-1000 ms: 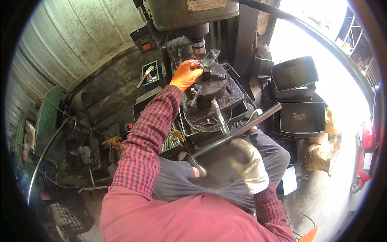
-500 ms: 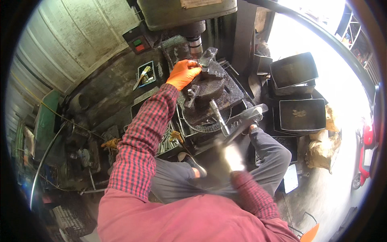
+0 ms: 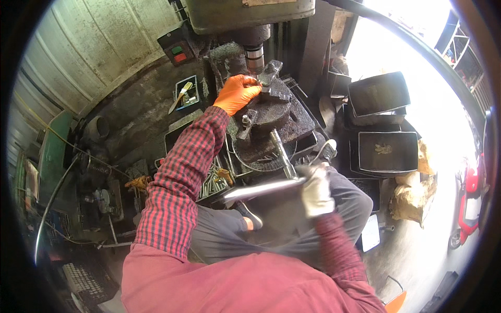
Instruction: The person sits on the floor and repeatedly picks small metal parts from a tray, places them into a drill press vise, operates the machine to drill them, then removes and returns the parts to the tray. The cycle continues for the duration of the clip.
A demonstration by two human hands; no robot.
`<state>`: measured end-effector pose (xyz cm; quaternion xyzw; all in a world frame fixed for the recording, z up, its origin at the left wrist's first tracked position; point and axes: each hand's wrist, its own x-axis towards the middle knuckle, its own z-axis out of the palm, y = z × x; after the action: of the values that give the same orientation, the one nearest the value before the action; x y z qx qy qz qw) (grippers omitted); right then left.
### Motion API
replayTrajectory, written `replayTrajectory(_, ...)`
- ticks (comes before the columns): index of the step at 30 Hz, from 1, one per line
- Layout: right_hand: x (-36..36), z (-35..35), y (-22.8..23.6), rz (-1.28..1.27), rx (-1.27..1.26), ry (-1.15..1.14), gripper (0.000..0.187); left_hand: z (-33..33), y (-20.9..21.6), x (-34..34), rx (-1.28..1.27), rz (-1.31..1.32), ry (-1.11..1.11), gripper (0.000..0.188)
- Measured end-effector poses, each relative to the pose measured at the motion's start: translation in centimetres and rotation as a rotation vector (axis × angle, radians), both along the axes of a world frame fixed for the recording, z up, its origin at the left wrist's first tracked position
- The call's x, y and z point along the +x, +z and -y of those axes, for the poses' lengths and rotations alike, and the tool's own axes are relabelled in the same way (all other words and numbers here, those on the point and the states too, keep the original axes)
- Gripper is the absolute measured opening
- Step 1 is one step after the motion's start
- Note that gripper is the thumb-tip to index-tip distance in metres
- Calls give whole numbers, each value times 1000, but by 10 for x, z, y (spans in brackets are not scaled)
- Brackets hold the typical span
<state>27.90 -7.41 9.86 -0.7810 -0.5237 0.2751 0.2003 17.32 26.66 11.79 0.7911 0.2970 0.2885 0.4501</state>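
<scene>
My left hand [image 3: 237,94], in an orange glove, is pinched closed at the jaws of a dark, chip-covered vise [image 3: 274,112], under a drill press chuck [image 3: 254,58]. Whatever its fingertips hold is too small and hidden to make out. From the front of the vise a bright screw shaft [image 3: 282,155] comes toward me. A vise handle [image 3: 263,189], blurred by motion, lies across the shaft's near end. My right hand [image 3: 317,195], in a whitish glove, is closed around the handle's right end, its fingers partly smeared.
A small tray [image 3: 187,93] with a brush lies left of the vise. Metal rods fill a bin [image 3: 213,180] below my left forearm. Black bins [image 3: 389,151] are stacked at the right. A switch box [image 3: 176,47] with green and red buttons hangs at the back.
The vise handle has turned, its long part swinging from the right to the left. My right hand has moved right and up onto it. My left hand stays at the jaws.
</scene>
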Motion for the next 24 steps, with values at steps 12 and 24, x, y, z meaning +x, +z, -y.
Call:
replayTrajectory(12, 19, 4, 119, 497, 833, 280, 66, 2, 3, -4, -80, -13, -54, 40)
replayTrajectory(24, 52, -7, 93, 1049, 364, 328, 53, 193, -111, -184, -205, 274, 267, 27)
